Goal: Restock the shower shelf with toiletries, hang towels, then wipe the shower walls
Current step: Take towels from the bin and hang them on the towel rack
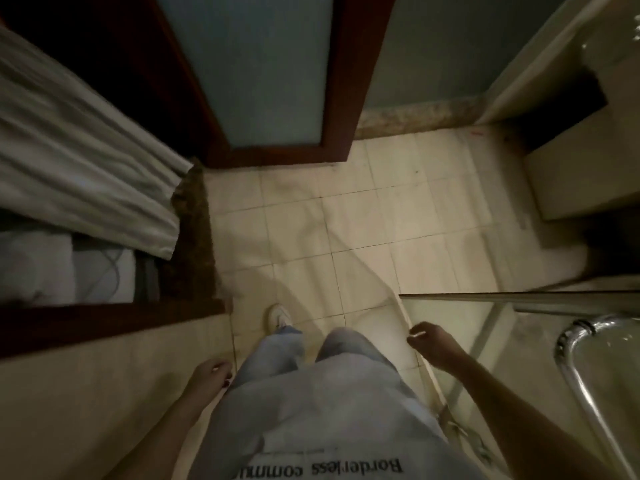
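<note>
Pale square tiles cover the floor (pixel 363 220), running right up to the frosted-glass door (pixel 273 81). A white shoe (pixel 278 317) stands on the tiles, well back from that door.

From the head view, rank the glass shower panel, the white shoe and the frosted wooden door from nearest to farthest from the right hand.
1. Glass shower panel: just beside the right hand, on its right.
2. White shoe: down on the floor, to the left.
3. Frosted wooden door: ahead, across the tiles.
</note>
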